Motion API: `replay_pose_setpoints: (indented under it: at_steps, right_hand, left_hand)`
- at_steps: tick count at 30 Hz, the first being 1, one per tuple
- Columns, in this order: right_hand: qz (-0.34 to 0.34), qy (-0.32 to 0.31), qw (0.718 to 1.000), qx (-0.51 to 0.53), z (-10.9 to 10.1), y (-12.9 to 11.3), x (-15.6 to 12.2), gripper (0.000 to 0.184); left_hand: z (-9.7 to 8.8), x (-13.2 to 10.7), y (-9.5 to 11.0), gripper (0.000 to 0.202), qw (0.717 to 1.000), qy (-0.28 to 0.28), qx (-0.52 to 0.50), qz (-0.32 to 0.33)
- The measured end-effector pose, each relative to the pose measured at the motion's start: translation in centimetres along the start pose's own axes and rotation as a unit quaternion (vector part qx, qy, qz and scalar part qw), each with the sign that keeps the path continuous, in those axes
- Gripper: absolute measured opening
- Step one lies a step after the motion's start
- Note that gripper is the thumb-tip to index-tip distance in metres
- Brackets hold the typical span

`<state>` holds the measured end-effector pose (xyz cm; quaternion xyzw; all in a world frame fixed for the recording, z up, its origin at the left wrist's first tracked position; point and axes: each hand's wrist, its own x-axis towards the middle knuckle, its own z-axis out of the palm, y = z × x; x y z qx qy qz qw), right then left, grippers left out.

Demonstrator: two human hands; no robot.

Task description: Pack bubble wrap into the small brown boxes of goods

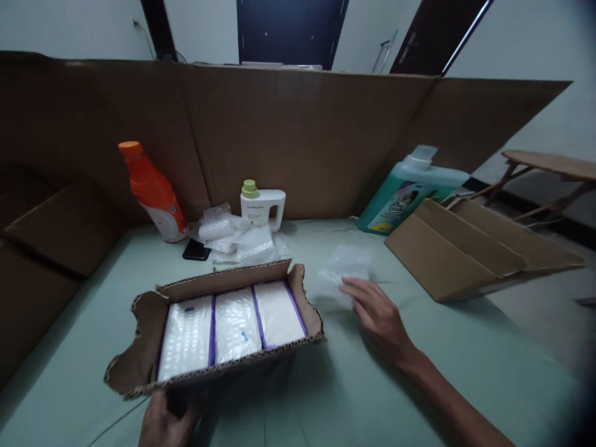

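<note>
A low, open cardboard box (144, 347) with ragged end flaps holds a row of three white packs (237, 326) edged in purple. The packs look wrapped in clear plastic. At the box's near left side is my left hand (167, 422), gripping it from below; part of the fingers is hidden beneath the wall. To the right of the box, my right hand (377, 316) has its fingers closed on a crumpled piece of clear plastic wrap (347, 267), which looks blurred over the pale green surface.
An orange bottle (153, 192), a black phone (196, 250), bubble wrap (251, 245) and a white jug with a green cap (261, 208) lie or stand at the back. A teal jug (400, 192) leans by another cardboard box (456, 254) on the right. A cardboard wall (298, 136) rises behind.
</note>
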<state>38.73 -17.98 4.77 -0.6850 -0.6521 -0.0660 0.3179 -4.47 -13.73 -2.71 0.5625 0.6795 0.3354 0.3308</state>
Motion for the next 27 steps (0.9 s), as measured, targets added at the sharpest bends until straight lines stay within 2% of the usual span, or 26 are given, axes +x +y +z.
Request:
replay_pose_setpoints:
  at_steps: [2,5,8,10,11,13,14,17,18,20,22,25,27]
  right_hand:
    - [-0.026,-0.021,0.999,0.027,-1.2,-2.5,-5.5,0.038]
    - [-0.079,-0.057,0.991,0.087,0.0,-8.6,-11.1,0.039]
    - [-0.095,-0.116,0.98,0.128,2.1,-15.3,-13.0,0.041]
    - [-0.108,-0.169,0.97,0.138,2.5,-18.1,-12.9,0.048]
    - [-0.118,-0.186,0.964,0.147,2.3,-18.7,-12.6,0.051]
    - [-0.129,-0.177,0.961,0.17,1.4,-18.2,-11.9,0.05]
    - [-0.117,-0.147,0.966,0.175,0.9,-17.3,-11.3,0.045]
    - [-0.008,-0.057,0.985,0.161,0.4,-13.5,-8.8,0.036]
    - [0.032,-0.057,0.985,0.162,0.7,-12.5,-7.7,0.038]
    - [0.096,-0.097,0.973,0.184,1.9,-11.2,-5.3,0.048]
    - [0.143,-0.133,0.957,0.214,3.2,-10.8,-2.9,0.05]
    - [0.192,-0.144,0.943,0.232,4.6,-10.7,0.4,0.051]
    - [0.207,-0.128,0.943,0.228,5.2,-10.3,2.6,0.052]
  left_hand:
    - [-0.6,0.6,0.6,0.07,0.999,-0.027,-0.027,0.012]
    - [-1.8,1.6,1.7,0.071,0.995,-0.08,-0.053,0.023]
    - [-2.5,2.1,2.7,0.067,0.992,-0.109,-0.049,0.045]
    - [-2.8,2.2,3.3,0.065,0.991,-0.114,-0.043,0.055]
    - [-3.0,2.2,3.5,0.064,0.991,-0.115,-0.038,0.059]
    - [-3.2,2.3,4.0,0.062,0.991,-0.111,-0.024,0.071]
    - [-3.4,2.4,4.2,0.061,0.991,-0.103,-0.015,0.08]
    - [-3.7,3.0,4.8,0.056,0.987,-0.115,0.003,0.111]
    - [-3.7,3.3,5.0,0.054,0.983,-0.139,0.001,0.12]
    - [-3.2,3.8,5.5,0.049,0.971,-0.197,-0.016,0.135]
    - [-2.2,4.4,6.2,0.048,0.965,-0.222,-0.03,0.138]
    - [-0.1,6.1,7.6,0.055,0.968,-0.209,-0.043,0.131]
    - [1.4,7.6,8.7,0.062,0.975,-0.178,-0.051,0.122]
